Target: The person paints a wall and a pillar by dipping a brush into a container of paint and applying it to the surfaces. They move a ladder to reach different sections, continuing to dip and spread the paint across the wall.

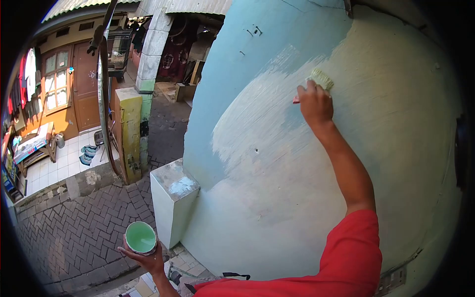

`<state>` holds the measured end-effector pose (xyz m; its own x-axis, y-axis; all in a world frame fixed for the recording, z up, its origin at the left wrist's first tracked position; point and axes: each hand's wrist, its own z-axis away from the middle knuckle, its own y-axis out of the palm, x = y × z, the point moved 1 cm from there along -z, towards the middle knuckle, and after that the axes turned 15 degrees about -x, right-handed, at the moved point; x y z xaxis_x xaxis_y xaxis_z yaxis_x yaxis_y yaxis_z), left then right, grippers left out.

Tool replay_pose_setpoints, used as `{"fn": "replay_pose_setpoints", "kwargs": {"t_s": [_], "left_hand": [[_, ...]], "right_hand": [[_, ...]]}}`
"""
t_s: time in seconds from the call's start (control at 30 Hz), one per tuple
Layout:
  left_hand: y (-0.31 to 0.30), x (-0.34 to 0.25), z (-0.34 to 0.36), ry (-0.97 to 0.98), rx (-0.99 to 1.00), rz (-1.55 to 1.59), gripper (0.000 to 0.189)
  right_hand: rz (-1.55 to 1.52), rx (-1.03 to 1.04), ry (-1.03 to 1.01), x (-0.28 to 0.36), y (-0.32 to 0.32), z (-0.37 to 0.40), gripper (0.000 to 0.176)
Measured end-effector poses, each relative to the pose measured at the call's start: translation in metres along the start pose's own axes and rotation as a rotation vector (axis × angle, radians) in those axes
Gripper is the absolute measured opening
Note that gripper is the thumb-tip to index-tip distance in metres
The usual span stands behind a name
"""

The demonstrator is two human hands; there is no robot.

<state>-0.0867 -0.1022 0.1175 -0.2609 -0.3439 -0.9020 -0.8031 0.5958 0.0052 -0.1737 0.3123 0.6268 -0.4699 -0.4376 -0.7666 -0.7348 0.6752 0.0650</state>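
My right hand (316, 105) grips a paintbrush (322, 79) whose red handle end pokes out at the left of the fist. Its pale, paint-coated bristles lie against or very near the upper part of the wall (277, 163). Pale cream paint covers much of that wall, while blue still shows at the upper left and in a patch below the hand. Down at the lower left, my left hand (148, 257) cups a round paint container (141, 237) from beneath. Light green shows inside it.
A short white pillar (173, 185) with paint smears on top stands at the wall's left edge. Nails (256, 30) stick out of the blue area. Beyond lie a brick-paved lane (89, 218), a yellow post (129, 133) and a house with a door (85, 86).
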Motion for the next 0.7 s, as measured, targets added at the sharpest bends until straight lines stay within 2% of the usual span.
{"fn": "replay_pose_setpoints", "kwargs": {"t_s": [0.03, 0.13, 0.17, 0.2, 0.23, 0.27, 0.33, 0.43, 0.5, 0.57, 0.6, 0.67, 0.7], "left_hand": [[0.007, -0.005, 0.001, 0.015, 0.034, 0.049, 0.143], [0.021, -0.023, 0.006, 0.044, 0.11, 0.1, 0.143], [0.023, -0.028, 0.006, 0.076, 0.163, 0.122, 0.143], [0.024, -0.033, 0.008, 0.06, 0.189, 0.168, 0.142], [0.021, -0.037, 0.013, 0.06, 0.188, 0.168, 0.142], [0.019, -0.04, 0.016, 0.078, 0.245, 0.163, 0.142], [0.019, -0.042, 0.023, 0.118, 0.339, 0.183, 0.144], [0.021, -0.052, 0.037, 0.099, 0.44, 0.197, 0.146], [0.028, -0.06, 0.043, 0.114, 0.47, 0.184, 0.148], [0.035, -0.07, 0.046, 0.105, 0.521, 0.256, 0.148], [0.038, -0.076, 0.044, 0.149, 0.538, 0.257, 0.149], [0.044, -0.08, 0.046, 0.133, 0.573, 0.29, 0.149], [0.049, -0.083, 0.048, 0.11, 0.593, 0.327, 0.149]], "right_hand": [[-0.112, -0.026, -0.08, 0.031, 0.006, 0.03, 0.008], [-0.469, 0.183, -0.18, 0.126, -0.004, 0.114, 0.016], [-0.561, 0.284, -0.21, 0.147, -0.009, 0.128, 0.017], [-0.561, 0.283, -0.21, 0.151, -0.014, 0.125, 0.017], [-0.655, 0.376, -0.115, 0.151, -0.022, 0.119, 0.015], [-0.746, 0.466, -0.016, 0.146, -0.032, 0.11, 0.013], [-0.686, 0.446, 0.131, 0.102, -0.036, 0.071, 0.01], [-0.443, 0.25, 0.325, 0.007, -0.022, 0.022, 0.02], [-0.271, 0.025, 0.311, -0.048, -0.025, -0.006, 0.017], [-0.084, -0.1, 0.298, -0.081, -0.038, -0.027, 0.011], [-0.082, -0.085, 0.307, -0.083, -0.041, -0.022, 0.011], [-0.053, -0.26, 0.211, -0.081, -0.046, -0.016, 0.008], [-0.048, -0.189, 0.189, -0.067, -0.039, 0.0, 0.009]]}}
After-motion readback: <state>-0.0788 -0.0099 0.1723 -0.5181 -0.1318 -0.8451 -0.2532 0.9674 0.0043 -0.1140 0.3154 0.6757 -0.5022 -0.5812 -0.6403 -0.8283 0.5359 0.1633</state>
